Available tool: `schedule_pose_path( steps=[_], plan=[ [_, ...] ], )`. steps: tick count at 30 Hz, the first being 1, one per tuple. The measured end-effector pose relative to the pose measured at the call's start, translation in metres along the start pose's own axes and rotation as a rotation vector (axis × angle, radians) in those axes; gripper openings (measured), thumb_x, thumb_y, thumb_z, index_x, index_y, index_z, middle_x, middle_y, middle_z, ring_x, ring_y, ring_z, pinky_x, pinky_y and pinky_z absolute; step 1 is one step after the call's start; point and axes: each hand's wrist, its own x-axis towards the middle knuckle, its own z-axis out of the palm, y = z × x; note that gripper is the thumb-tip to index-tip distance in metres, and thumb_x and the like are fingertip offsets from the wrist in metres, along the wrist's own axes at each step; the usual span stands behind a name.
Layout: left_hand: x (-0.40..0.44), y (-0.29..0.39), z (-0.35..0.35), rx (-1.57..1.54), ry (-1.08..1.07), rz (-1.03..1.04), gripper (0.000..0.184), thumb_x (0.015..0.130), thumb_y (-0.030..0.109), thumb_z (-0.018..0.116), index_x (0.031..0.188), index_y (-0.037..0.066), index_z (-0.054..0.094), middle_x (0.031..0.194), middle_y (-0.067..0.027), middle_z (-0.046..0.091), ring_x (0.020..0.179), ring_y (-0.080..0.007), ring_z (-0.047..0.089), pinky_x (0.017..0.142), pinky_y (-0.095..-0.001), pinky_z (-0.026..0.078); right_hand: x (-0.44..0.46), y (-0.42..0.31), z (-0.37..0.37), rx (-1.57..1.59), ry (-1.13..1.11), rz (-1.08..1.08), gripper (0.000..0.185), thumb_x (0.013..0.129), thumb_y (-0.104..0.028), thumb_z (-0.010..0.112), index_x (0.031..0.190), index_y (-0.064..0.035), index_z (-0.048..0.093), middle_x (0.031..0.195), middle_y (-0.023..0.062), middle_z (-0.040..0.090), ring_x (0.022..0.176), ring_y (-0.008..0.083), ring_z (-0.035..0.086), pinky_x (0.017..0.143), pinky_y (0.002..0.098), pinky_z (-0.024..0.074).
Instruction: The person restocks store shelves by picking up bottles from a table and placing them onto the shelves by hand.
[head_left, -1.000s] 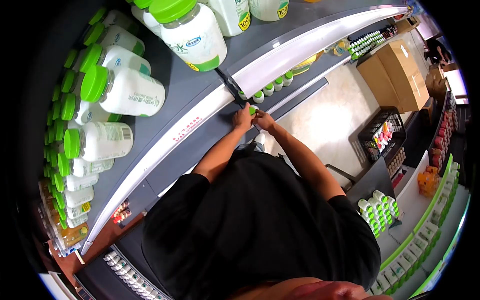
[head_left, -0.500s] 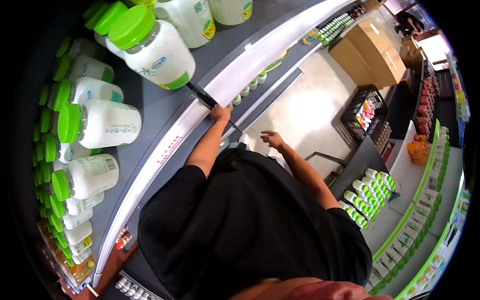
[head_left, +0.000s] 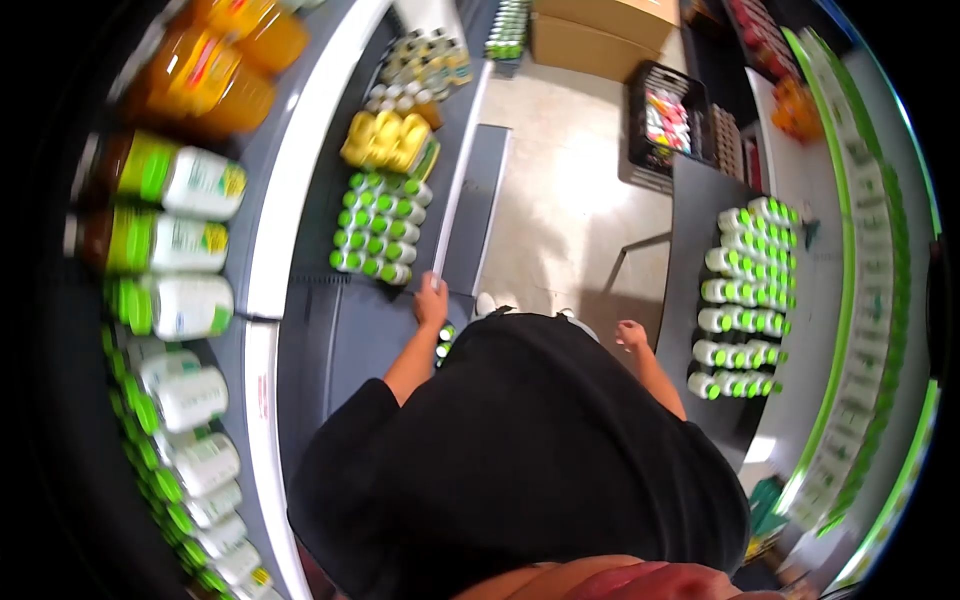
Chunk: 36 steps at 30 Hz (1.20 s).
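My left hand [head_left: 431,303] is at the front edge of the lower shelf [head_left: 345,335], just below a block of green-capped white bottles [head_left: 378,228]. Its fingers look stretched along the edge, with nothing clear in them; blur hides the exact contact. Hanging over the floor on the other side, my right hand [head_left: 630,335] has loosely bent fingers and holds nothing visible. It is nearest the dark table [head_left: 680,300], where rows of small green-capped bottles [head_left: 742,300] stand. A few more green-capped bottles [head_left: 444,342] show low down beside my left forearm.
The upper left shelf [head_left: 262,350] carries large green-capped jars [head_left: 195,398] and orange drink bottles [head_left: 205,80]. Yellow packs [head_left: 388,140] sit farther along the lower shelf. A black crate [head_left: 640,120] and a cardboard box [head_left: 590,45] stand on the floor [head_left: 560,170] ahead.
My view has turned, bringing the lower shelf into sight. My left hand has left the upper shelf's edge for the lower one. My right hand's fingers are more bent.
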Motion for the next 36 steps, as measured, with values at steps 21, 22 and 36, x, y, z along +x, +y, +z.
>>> schedule_pose_path(
  steps=[21,22,36],
  plan=[
    [0.026,0.148,0.222,0.164,-1.219,0.232,0.025,0.082,0.018,0.056,0.101,0.003,0.061,0.078,-0.0104,0.064,0.067,-0.0173,0.061,0.058,-0.0316,0.051,-0.044,0.102,-0.05,0.36,0.338,-0.114,0.027,0.079,-0.017,0.054,0.102,-0.0044,0.063,0.083,0.0088,0.068,0.065,0.0164,0.063,0.06,0.0302,0.0512],
    [0.02,0.163,0.232,0.178,-1.26,0.259,0.025,0.082,0.019,0.057,0.101,0.003,0.061,0.078,-0.0106,0.065,0.067,-0.0175,0.061,0.059,-0.0318,0.051,-0.052,0.109,-0.054,0.506,0.282,-0.061,0.026,0.08,-0.016,0.053,0.101,-0.0044,0.063,0.083,0.009,0.068,0.064,0.0164,0.063,0.059,0.0301,0.0511],
    [-0.015,0.275,0.336,0.615,-1.56,0.804,0.022,0.081,0.023,0.058,0.097,0.008,0.062,0.08,-0.0105,0.066,0.067,-0.0176,0.062,0.062,-0.0308,0.051,-0.18,0.201,0.129,1.046,0.663,0.287,0.027,0.086,-0.02,0.056,0.1,0.003,0.059,0.079,0.0127,0.064,0.071,0.0201,0.063,0.057,0.0321,0.0543]
  ],
)
